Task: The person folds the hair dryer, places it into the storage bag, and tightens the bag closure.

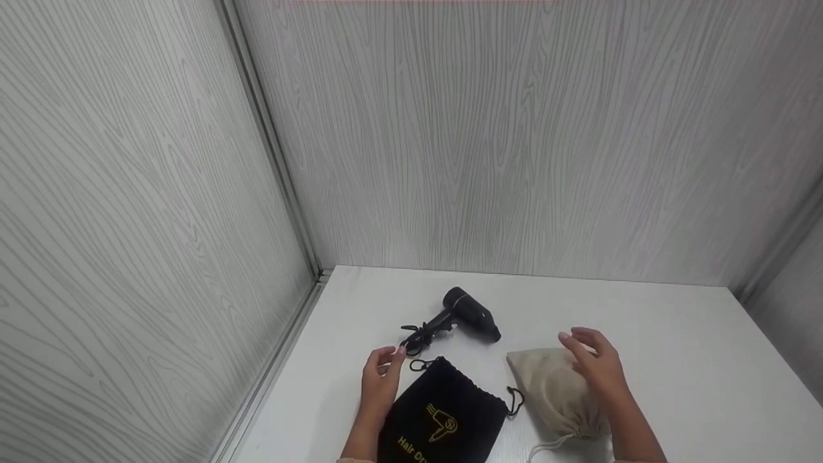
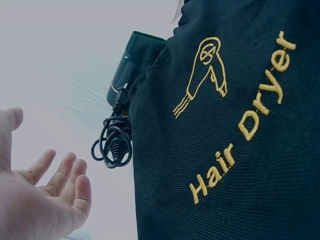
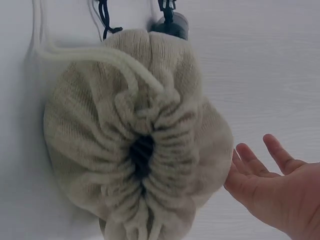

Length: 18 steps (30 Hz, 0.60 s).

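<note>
A black hair dryer (image 1: 472, 314) lies on the table, its cord (image 1: 418, 339) bundled by the handle. Nearer to me is a black drawstring pouch (image 1: 443, 411) with yellow "Hair Dryer" lettering and a dryer emblem. My left hand (image 1: 379, 382) hovers left of the pouch, fingers loosely bent and holding nothing; the left wrist view shows a gap between it and the cord. A beige drawstring bag (image 1: 546, 386) has its mouth gathered around a small dark opening. Over its right side is my right hand (image 1: 601, 366), fingers relaxed around nothing. Whether its fingers touch the bag I cannot tell.
The white table (image 1: 669, 334) meets a grey wood-grain panel (image 1: 488, 141) at the back. Another panel (image 1: 128, 225) rises on the left. A pale drawstring (image 1: 550, 444) trails from the beige bag, and a black cord loop (image 1: 515, 402) sticks out between pouch and bag.
</note>
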{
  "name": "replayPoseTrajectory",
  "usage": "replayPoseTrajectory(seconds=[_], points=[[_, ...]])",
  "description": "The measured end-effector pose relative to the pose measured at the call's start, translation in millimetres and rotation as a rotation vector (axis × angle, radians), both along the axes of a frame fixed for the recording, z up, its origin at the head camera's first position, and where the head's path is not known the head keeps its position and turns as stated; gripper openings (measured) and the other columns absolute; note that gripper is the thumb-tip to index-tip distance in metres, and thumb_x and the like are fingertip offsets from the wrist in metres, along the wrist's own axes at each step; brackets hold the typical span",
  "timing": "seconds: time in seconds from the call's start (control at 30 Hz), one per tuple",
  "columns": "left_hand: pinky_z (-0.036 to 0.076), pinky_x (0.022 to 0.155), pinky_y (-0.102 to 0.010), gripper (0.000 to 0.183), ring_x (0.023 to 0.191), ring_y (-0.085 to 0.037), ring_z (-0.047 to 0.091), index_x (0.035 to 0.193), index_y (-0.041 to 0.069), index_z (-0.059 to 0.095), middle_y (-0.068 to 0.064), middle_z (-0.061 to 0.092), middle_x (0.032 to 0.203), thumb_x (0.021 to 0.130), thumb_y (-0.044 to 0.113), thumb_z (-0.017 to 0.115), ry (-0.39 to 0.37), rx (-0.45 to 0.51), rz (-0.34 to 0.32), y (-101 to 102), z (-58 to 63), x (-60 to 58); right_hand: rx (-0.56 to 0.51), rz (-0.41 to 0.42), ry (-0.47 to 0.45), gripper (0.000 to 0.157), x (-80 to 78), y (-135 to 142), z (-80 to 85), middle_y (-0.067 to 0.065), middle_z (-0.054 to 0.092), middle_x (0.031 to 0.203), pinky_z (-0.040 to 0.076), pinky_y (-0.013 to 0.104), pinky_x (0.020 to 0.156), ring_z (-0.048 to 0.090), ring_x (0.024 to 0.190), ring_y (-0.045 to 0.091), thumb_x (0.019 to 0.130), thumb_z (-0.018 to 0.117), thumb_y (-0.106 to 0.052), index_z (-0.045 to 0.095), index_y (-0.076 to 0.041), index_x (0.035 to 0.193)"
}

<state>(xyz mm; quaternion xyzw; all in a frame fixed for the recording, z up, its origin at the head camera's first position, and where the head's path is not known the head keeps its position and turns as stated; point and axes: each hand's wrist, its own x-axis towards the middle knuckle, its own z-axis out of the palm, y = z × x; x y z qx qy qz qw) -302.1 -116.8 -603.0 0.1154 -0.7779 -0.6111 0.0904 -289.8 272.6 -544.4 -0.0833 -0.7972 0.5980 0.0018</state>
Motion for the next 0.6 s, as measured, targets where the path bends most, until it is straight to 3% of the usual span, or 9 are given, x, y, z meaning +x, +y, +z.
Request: replayPoseTrajectory(seconds=[0.2,0.4,0.6], points=[[0.053,0.099,-0.049,0.054,0.115,-0.026,0.064,0.134,0.008,0.063,-0.013,0.068,0.129,0.103,0.052,0.064,-0.003,0.008,0.022,0,2.7,-2.7,0.009,0.015,0.007,0.082,-4.5,-10,-1.7,0.021,0.038,0.166,0.046,0.052,0.118,0.046,0.149,0.042,0.102,0.061,-0.060,0.038,-0.005,0.159],[0.053,0.099,-0.049,0.057,0.115,-0.028,0.064,0.134,0.007,0.064,-0.014,0.068,0.129,0.102,0.055,0.064,-0.013,-0.001,0.049,-1,4.6,-4.1,0.059,0.012,-0.014,0.088,-7.1,-21,-4.1,0.021,0.039,0.166,0.049,0.051,0.116,0.050,0.146,0.042,0.099,0.061,-0.068,0.040,-0.007,0.158],[0.051,0.104,-0.053,0.065,0.121,-0.030,0.063,0.138,0.007,0.061,-0.015,0.065,0.133,0.101,0.060,0.062,-0.066,0.005,0.018,-1,4.1,-5.3,0.017,0.042,-0.023,0.083,-10.2,-33,-5.6,0.023,0.038,0.165,0.045,0.058,0.117,0.048,0.146,0.046,0.101,0.059,-0.065,0.041,-0.006,0.157]])
